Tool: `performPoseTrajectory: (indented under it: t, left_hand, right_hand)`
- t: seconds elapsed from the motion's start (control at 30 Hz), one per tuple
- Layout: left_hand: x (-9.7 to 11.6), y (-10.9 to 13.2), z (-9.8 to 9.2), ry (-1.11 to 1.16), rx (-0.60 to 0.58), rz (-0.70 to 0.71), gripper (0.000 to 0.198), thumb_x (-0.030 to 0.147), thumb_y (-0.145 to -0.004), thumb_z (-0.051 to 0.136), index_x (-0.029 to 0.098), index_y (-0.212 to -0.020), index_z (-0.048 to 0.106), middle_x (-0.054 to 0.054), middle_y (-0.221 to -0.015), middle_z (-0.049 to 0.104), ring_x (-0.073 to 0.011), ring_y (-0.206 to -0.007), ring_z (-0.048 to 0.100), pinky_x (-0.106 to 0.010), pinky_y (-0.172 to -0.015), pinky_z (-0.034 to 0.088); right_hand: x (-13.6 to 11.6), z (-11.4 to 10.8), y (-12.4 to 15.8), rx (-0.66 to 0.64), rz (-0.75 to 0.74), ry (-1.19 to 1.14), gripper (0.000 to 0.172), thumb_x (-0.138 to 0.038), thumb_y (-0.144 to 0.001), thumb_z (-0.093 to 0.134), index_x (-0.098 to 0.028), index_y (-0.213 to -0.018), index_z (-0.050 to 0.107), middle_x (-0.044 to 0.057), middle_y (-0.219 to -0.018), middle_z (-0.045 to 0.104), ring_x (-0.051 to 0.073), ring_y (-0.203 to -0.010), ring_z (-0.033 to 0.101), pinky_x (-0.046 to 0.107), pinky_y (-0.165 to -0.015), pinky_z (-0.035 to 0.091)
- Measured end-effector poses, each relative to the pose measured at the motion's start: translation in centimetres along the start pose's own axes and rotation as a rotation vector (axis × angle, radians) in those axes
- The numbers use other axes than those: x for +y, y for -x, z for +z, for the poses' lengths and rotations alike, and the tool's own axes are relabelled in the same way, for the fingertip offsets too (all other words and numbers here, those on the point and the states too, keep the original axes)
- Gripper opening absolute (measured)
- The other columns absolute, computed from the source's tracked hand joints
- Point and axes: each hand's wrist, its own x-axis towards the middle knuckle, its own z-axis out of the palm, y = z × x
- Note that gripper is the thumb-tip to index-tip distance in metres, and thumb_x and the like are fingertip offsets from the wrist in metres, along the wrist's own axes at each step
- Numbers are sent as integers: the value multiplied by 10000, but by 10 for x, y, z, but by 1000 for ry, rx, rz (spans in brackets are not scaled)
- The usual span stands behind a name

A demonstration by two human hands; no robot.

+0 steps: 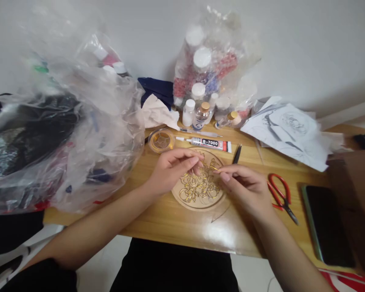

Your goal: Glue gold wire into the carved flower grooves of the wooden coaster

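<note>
A round wooden board (182, 201) with curled gold wire pieces (197, 187) on it lies between my hands. Over its right edge, my right hand (245, 186) pinches a small bent piece of gold wire (213, 165) between thumb and forefinger. Above the board's left side, my left hand (173, 170) has thumb and fingers pressed together. Whatever those fingertips hold, if anything, is too small to make out. Behind the board lie a tube of B-7000 glue (211, 143) and a spool of gold wire (161, 140). Black tweezers (237, 154) rest just past my right hand.
Red-handled pliers (282, 194) and a phone (327, 225) lie at the right. Plastic bags (106, 121) fill the left side. Small bottles (201, 115) and a bag of jars (202, 59) stand at the back, with printed paper sheets (292, 129) to their right.
</note>
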Motion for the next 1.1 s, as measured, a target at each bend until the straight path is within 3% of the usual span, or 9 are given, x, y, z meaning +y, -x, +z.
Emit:
performPoseTrajectory:
  t: [0.1,0.27,0.5,0.67,0.73,0.8,0.97,1.1]
  left_hand:
    - [-1,0,0,22,-24,-21,110,224,-840,591,155,-837,677,4,-729,660,-61,-604,609,-174,-582,466]
    - [0,0,-1,37,-31,-61,155,303,-825,620,157,-789,660,3,-692,638,-80,-603,589,-203,-591,471]
    - [-2,1,1,-32,-15,-46,136,302,-816,630,175,-812,678,8,-681,626,-84,-611,571,-210,-589,473]
    - [-5,-2,-1,-111,156,-24,175,342,-820,628,180,-871,670,15,-699,630,-65,-561,565,-199,-561,476]
    - [-4,-2,-1,-117,158,-58,250,403,-832,602,180,-931,655,3,-737,651,-72,-540,589,-200,-531,475]
    - [-2,-2,-2,-171,114,-77,274,415,-845,578,162,-919,651,-16,-771,670,-89,-549,625,-200,-519,476]
    - [1,3,0,-411,-59,-31,166,274,-854,551,147,-875,655,-31,-806,689,-104,-571,646,-200,-519,469]
    - [0,7,1,-721,-229,196,207,283,-887,498,159,-879,664,-40,-778,683,-137,-686,632,-256,-643,478]
  right_hand:
    - [-3,-1,0,-13,15,-104,107,-277,-814,635,-216,-853,713,-46,-517,501,45,-458,399,180,-426,309]
    - [-8,-1,-4,-169,178,-219,220,-371,-846,582,-190,-875,703,-83,-432,331,34,-377,267,185,-373,171]
    - [-10,-6,-9,-172,219,-190,233,-399,-838,578,-197,-858,692,-74,-455,369,49,-418,306,208,-417,231]
    - [-9,-9,-10,-296,330,-332,314,-451,-858,527,-178,-749,640,-67,-433,450,31,-322,305,194,-346,200]
    - [-8,-7,-14,-206,316,-420,296,-472,-829,557,-193,-740,606,-60,-468,495,45,-324,380,192,-335,240]
    - [-5,-5,-17,-35,259,-430,291,-491,-813,565,-209,-742,574,-57,-519,515,58,-369,448,195,-362,308]
    - [4,2,-16,308,105,-258,307,-494,-878,462,-219,-801,576,-14,-648,555,87,-533,531,231,-497,428]
    - [7,5,-13,430,23,-244,335,-512,-856,506,-206,-765,606,-5,-642,521,93,-578,525,226,-499,408]
